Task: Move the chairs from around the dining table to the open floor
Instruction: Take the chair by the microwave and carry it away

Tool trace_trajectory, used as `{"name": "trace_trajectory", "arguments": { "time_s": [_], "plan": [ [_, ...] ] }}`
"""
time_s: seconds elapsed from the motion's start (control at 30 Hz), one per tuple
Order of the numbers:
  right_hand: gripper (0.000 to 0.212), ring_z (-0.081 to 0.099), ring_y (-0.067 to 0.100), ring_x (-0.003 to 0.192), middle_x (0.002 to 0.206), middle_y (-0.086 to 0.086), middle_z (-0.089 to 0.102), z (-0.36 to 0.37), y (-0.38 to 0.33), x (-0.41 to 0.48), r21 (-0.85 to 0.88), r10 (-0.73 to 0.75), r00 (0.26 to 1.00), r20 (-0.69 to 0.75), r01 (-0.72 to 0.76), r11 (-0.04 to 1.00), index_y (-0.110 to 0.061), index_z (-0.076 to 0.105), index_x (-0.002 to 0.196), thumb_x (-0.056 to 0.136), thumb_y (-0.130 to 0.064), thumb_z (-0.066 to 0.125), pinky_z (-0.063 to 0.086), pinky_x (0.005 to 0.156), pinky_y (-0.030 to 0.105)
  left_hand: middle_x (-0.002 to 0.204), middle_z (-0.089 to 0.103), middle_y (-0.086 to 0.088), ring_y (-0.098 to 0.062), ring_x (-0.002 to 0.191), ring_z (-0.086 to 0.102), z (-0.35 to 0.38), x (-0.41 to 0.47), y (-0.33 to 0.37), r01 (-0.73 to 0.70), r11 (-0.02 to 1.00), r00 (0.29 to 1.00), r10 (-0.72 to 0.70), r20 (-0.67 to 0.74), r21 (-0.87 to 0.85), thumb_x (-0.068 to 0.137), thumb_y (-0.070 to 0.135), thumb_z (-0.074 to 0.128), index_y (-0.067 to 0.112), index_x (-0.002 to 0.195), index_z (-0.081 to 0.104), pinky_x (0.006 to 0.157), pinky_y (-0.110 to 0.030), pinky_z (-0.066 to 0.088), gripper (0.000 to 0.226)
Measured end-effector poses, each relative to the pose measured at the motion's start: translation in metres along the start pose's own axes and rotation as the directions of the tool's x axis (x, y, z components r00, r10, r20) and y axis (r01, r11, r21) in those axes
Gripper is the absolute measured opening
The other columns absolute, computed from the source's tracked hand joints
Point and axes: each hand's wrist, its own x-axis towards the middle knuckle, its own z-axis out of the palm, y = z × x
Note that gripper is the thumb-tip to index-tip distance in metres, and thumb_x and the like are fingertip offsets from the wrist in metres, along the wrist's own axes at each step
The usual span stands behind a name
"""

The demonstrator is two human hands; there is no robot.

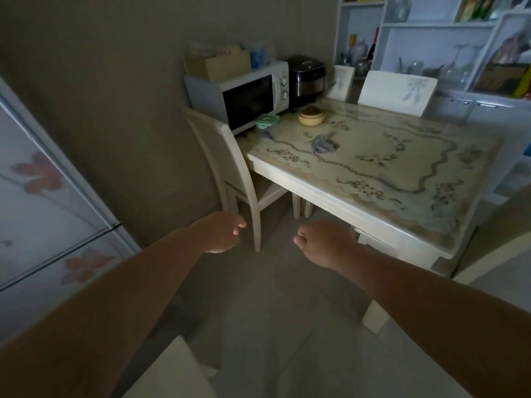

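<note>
A cream chair [230, 156] stands pushed in at the near left side of the dining table [330, 191], its back towards me. Two more white chairs [396, 91] with a leaf print stand at the table's far side. My left hand [222, 232] reaches out low, just left of the near chair's rear leg, fingers loosely curled and holding nothing. My right hand [321, 242] hangs in front of the table's near edge, fingers curled in, empty. A pale chair part [169, 372] shows at the bottom edge, below my left arm.
A microwave [244, 96], a rice cooker [306, 79], a yellow bowl [311, 116] and a grey cloth [323, 145] sit on the table. A fridge [48, 202] stands at left. White shelves [431, 47] fill the back right. Tiled floor [273, 326] lies in front of me.
</note>
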Motion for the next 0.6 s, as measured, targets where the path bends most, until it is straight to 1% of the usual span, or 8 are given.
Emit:
{"name": "trace_trajectory", "arguments": {
  "time_s": [0.13, 0.23, 0.3, 0.4, 0.47, 0.53, 0.57, 0.6],
  "plan": [
    [0.035, 0.056, 0.015, 0.071, 0.075, -0.001, 0.057, -0.013, -0.003, 0.078, 0.021, -0.089, 0.996, 0.002, 0.089, 0.996, -0.017, 0.05, 0.081, 0.098, -0.042, 0.033, 0.04, 0.063, 0.03, 0.13, 0.061, -0.004, -0.02, 0.117, 0.057, -0.027, 0.049, -0.017, 0.084, 0.996, 0.994, -0.084, -0.07, -0.007, 0.092, 0.015, 0.053, 0.018, 0.138, 0.048, 0.101, -0.033, 0.045, 0.046],
    [0.035, 0.061, 0.017, 0.077, 0.081, 0.001, 0.06, -0.019, 0.002, 0.132, 0.007, -0.152, 0.988, -0.037, 0.153, 0.988, -0.016, 0.054, 0.086, 0.098, -0.042, 0.035, 0.046, 0.066, 0.03, 0.129, 0.062, -0.003, -0.021, 0.119, 0.057, -0.047, 0.089, -0.032, 0.164, 0.986, 0.982, -0.16, -0.098, 0.034, 0.09, 0.016, 0.054, 0.018, 0.138, 0.049, 0.102, -0.034, 0.044, 0.048],
    [0.031, 0.06, 0.019, 0.078, 0.081, 0.001, 0.061, -0.027, 0.01, 0.171, 0.008, -0.196, 0.978, -0.067, 0.197, 0.98, -0.017, 0.056, 0.09, 0.098, -0.039, 0.035, 0.046, 0.067, 0.031, 0.132, 0.06, -0.002, -0.021, 0.123, 0.054, -0.061, 0.117, -0.042, 0.227, 0.973, 0.967, -0.22, -0.125, 0.044, 0.09, 0.017, 0.053, 0.02, 0.14, 0.046, 0.104, -0.035, 0.043, 0.051],
    [0.027, 0.058, 0.019, 0.074, 0.073, -0.001, 0.054, -0.041, 0.027, 0.235, 0.0, -0.208, 0.977, -0.042, 0.208, 0.978, -0.018, 0.051, 0.079, 0.096, -0.036, 0.038, 0.045, 0.065, 0.032, 0.138, 0.054, -0.004, -0.024, 0.127, 0.049, -0.087, 0.158, -0.051, 0.317, 0.946, 0.941, -0.305, -0.147, 0.067, 0.088, 0.018, 0.052, 0.02, 0.14, 0.045, 0.105, -0.038, 0.042, 0.052],
    [0.026, 0.058, 0.02, 0.079, 0.076, -0.001, 0.053, -0.049, 0.032, 0.272, 0.004, -0.214, 0.976, -0.031, 0.214, 0.977, -0.02, 0.049, 0.076, 0.095, -0.034, 0.039, 0.042, 0.066, 0.033, 0.137, 0.054, -0.007, -0.027, 0.125, 0.05, -0.1, 0.18, -0.058, 0.36, 0.93, 0.922, -0.342, -0.182, 0.076, 0.087, 0.02, 0.053, 0.019, 0.137, 0.046, 0.1, -0.037, 0.044, 0.051],
    [0.023, 0.06, 0.022, 0.09, 0.093, 0.002, 0.062, -0.053, 0.035, 0.302, 0.003, -0.224, 0.974, -0.026, 0.225, 0.974, -0.019, 0.058, 0.096, 0.095, -0.033, 0.041, 0.042, 0.07, 0.033, 0.136, 0.054, -0.009, -0.029, 0.123, 0.051, -0.11, 0.196, -0.063, 0.377, 0.923, 0.91, -0.355, -0.213, 0.075, 0.087, 0.021, 0.053, 0.018, 0.136, 0.044, 0.095, -0.035, 0.045, 0.05],
    [0.025, 0.06, 0.023, 0.093, 0.1, 0.003, 0.063, -0.054, 0.034, 0.318, 0.002, -0.227, 0.974, -0.008, 0.227, 0.974, -0.018, 0.059, 0.106, 0.095, -0.032, 0.042, 0.044, 0.074, 0.034, 0.137, 0.053, -0.009, -0.03, 0.124, 0.051, -0.115, 0.205, -0.067, 0.391, 0.917, 0.905, -0.37, -0.21, 0.071, 0.087, 0.021, 0.052, 0.017, 0.137, 0.043, 0.094, -0.035, 0.045, 0.051],
    [0.026, 0.06, 0.023, 0.095, 0.102, 0.004, 0.063, -0.054, 0.033, 0.329, 0.006, -0.233, 0.972, 0.004, 0.233, 0.972, -0.017, 0.059, 0.108, 0.094, -0.031, 0.042, 0.047, 0.077, 0.035, 0.138, 0.052, -0.009, -0.03, 0.124, 0.05, -0.119, 0.212, -0.072, 0.403, 0.912, 0.902, -0.382, -0.202, 0.076, 0.087, 0.022, 0.053, 0.017, 0.137, 0.041, 0.095, -0.036, 0.045, 0.052]
  ]
}}
